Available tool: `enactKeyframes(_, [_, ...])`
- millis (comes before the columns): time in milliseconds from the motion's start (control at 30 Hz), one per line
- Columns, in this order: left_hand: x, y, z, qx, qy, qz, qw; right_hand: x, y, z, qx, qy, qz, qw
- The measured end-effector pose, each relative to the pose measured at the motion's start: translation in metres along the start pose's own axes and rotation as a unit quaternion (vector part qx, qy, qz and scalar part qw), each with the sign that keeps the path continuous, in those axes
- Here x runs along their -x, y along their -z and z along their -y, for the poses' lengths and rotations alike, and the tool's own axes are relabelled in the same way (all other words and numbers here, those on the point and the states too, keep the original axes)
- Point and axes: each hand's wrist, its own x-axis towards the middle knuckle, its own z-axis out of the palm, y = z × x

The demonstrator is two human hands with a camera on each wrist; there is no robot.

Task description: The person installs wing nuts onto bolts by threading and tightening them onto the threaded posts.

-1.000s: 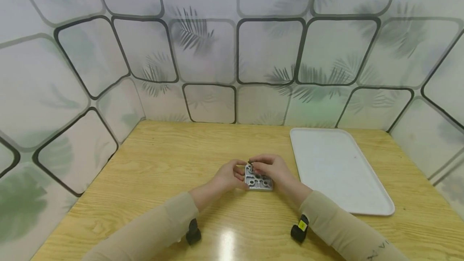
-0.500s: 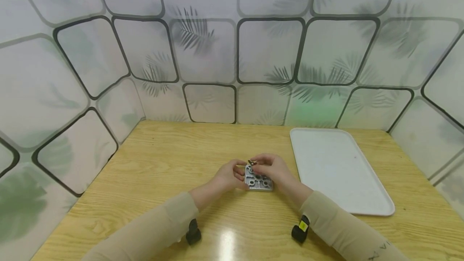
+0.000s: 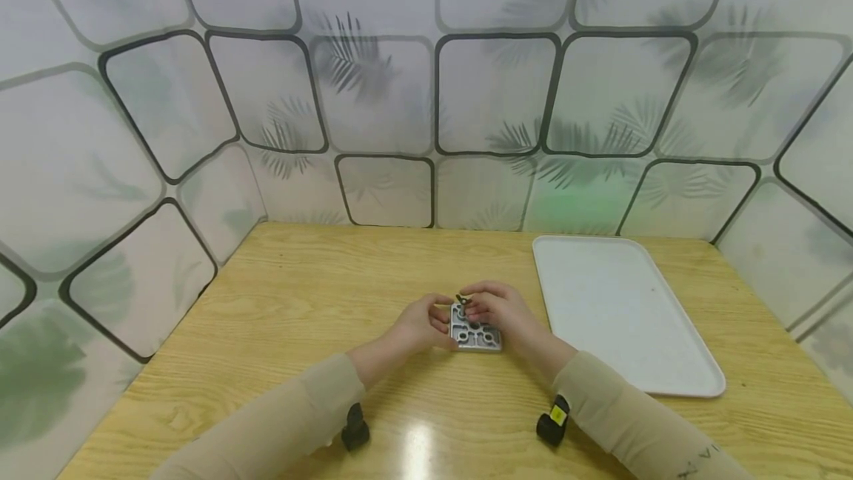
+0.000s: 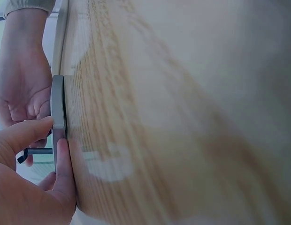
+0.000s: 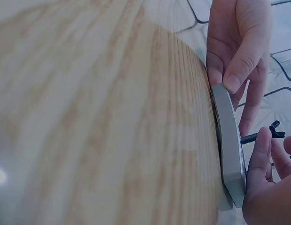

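A silvery metal plate (image 3: 475,337) with raised rings round its holes lies flat on the wooden table. My left hand (image 3: 415,326) grips its left side, thumb and fingers along the edges. Out of the plate's far left corner stands a dark wing screw (image 3: 463,301), its threaded shank (image 5: 249,138) largely exposed in the right wrist view. My right hand (image 3: 512,315) has its curled fingers and thumb about the wing head, partly covering the plate's right part. In the left wrist view the screw (image 4: 40,151) juts out between the two hands.
A white tray (image 3: 616,310) lies to the right, close by the right forearm. The wooden table (image 3: 320,272) ends at a patterned cloth wall (image 3: 393,191) behind and at the sides. Black wrist cameras hang under both sleeves.
The right thumb and fingers have shifted about the wing screw, and its wing head shows more plainly than a second ago. The left hand and plate have stayed in place.
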Motion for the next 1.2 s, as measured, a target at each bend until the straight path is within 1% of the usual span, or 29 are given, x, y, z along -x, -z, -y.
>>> enactKeyframes(233, [-0.0009,0.0000,0.0010,-0.013,-0.001,-0.003,0.9999,0.0001,-0.0007,-0.0002,0.001,-0.003,-0.003,1.0000])
enactKeyframes(600, [-0.0005,0.0001,-0.0005,-0.014,0.003,-0.004,0.9999,0.0001,-0.0017,-0.0003,0.008,-0.006,-0.008,0.9999])
enactKeyframes(833, [-0.0006,0.0000,-0.0001,-0.010,0.005,0.000,0.9999,-0.0010,-0.0015,-0.0037,0.039,-0.008,-0.014,0.9991])
enactKeyframes(967, [-0.0005,0.0002,-0.0012,-0.010,0.005,0.000,0.9999,-0.0015,-0.0007,-0.0050,0.059,0.000,-0.016,0.9981])
enactKeyframes(1200, [0.0002,0.0005,-0.0013,-0.009,0.008,-0.001,0.9999,-0.0011,-0.0012,-0.0055,0.076,0.013,-0.013,0.9969])
